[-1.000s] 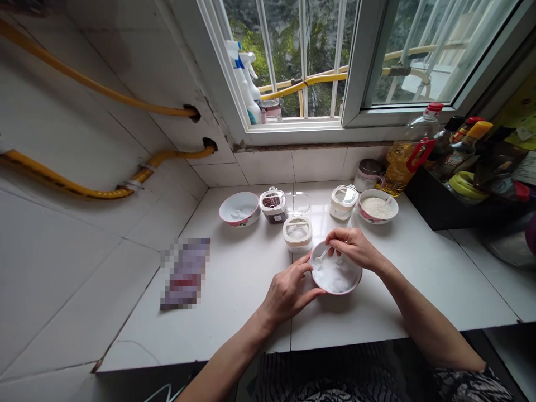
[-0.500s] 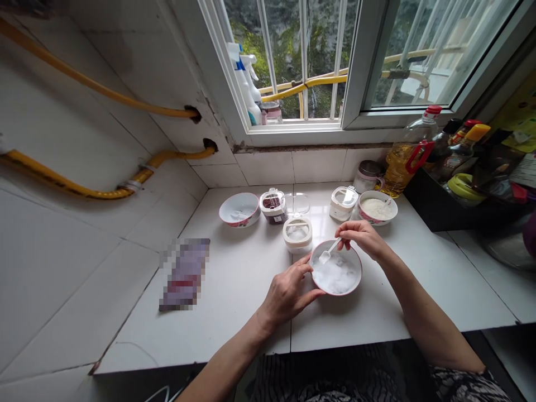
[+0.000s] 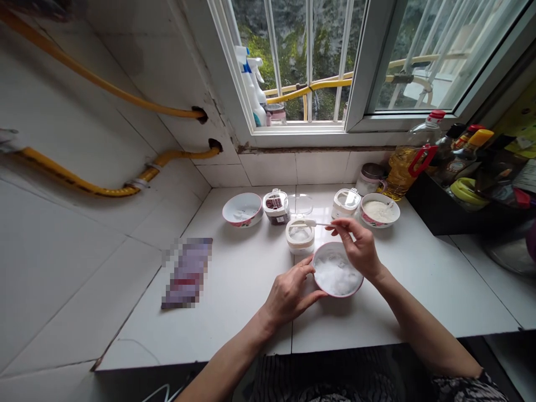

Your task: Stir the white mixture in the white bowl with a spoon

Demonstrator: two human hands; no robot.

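My left hand [image 3: 293,290] grips the left rim of a bowl [image 3: 338,273] that holds a white, grainy substance. Pinched in the fingers of my right hand [image 3: 355,243] is the handle of a small white spoon [image 3: 312,223]. The spoon's head is over an open-topped, white-rimmed jar [image 3: 300,235] with white contents, just behind the bowl. Whether the spoon carries anything I cannot tell. A clear lid [image 3: 302,204] stands raised behind that jar.
Behind are a floral bowl [image 3: 243,210], a jar with dark red contents [image 3: 276,206], another white-lidded jar [image 3: 345,202] and a bowl of pale grains [image 3: 380,210]. An oil bottle [image 3: 404,164] and a black box [image 3: 431,206] stand right. A blurred purple packet [image 3: 190,273] lies left.
My right hand has lifted the spoon out of the bowl and brought its head over the open jar. My left hand keeps its hold on the bowl. The view has shifted slightly.
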